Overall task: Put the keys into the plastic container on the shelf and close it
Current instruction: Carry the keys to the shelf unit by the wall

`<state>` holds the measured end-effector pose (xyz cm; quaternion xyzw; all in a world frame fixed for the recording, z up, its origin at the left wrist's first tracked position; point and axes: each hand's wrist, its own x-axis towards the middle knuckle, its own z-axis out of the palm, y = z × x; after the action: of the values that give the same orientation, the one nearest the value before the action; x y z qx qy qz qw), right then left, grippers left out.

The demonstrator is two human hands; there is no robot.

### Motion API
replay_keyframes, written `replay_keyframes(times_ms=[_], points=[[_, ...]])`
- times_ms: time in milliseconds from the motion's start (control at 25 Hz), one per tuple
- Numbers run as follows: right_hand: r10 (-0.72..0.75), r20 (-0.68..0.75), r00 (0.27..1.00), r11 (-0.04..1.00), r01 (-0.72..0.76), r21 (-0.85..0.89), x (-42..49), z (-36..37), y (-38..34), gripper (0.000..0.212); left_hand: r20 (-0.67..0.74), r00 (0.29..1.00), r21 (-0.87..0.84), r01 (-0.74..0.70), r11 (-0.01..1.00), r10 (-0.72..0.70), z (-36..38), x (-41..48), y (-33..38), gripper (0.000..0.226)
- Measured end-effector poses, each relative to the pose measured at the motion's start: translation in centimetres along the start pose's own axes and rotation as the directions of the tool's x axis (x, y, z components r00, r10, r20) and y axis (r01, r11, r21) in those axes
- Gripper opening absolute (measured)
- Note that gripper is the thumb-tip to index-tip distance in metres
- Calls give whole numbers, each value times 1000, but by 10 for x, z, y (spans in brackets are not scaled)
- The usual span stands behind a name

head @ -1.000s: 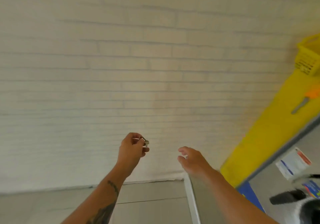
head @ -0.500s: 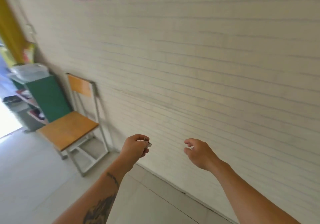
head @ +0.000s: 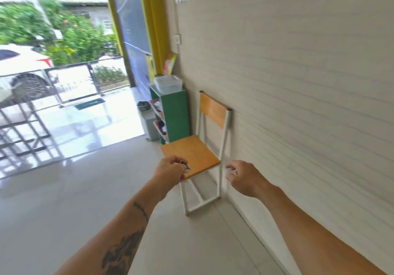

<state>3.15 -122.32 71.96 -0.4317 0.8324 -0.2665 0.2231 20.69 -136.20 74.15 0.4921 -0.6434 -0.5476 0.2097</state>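
My left hand [head: 170, 169] is closed around the keys [head: 185, 165], whose metal tips poke out past the fingers. My right hand [head: 245, 177] hangs beside it, fingers loosely curled and apart, holding nothing. Far ahead along the wall, a clear plastic container [head: 168, 84] with its lid on sits on top of a green shelf [head: 175, 115]. Both hands are well short of the shelf, level with the front of a chair.
A chair [head: 193, 154] with an orange wooden seat and white metal frame stands against the right wall between me and the shelf. A grey bin [head: 148, 123] sits left of the shelf. Pale floor stretches left toward an open doorway with a metal gate [head: 70, 83].
The view has swung left from the brick wall to the entrance, bringing the shelf, container and chair into sight. My left hand still grips the keys; both hands keep their pose.
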Motion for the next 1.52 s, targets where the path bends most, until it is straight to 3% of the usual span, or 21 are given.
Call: replay_keyframes(times_ms=[280, 520, 720, 960, 1120, 1520], points=[[-140, 124, 982, 989, 145, -31, 228, 28, -119, 46, -201, 977, -137, 45, 990, -72, -120, 163, 36, 20], [-238, 169, 956, 966, 252, -64, 375, 80, -234, 48, -262, 964, -226, -12, 974, -49, -214, 294, 51, 20], [-194, 111, 975, 975, 204, -87, 477, 123, -312, 35, -181, 983, -231, -19, 973, -24, -296, 416, 65, 22], [-109, 38, 993, 993, 110, -33, 594, 148, -371, 43, -106, 994, -215, -44, 976, 22, -364, 560, 97, 22], [-89, -14, 996, 996, 89, -13, 697, 151, -389, 37, -36, 999, -217, -45, 975, 38, -379, 672, 115, 20], [-49, -70, 996, 996, 44, -72, 951, 112, -422, 47, 33, 999, -273, 12, 962, -3, -370, 937, 188, 18]])
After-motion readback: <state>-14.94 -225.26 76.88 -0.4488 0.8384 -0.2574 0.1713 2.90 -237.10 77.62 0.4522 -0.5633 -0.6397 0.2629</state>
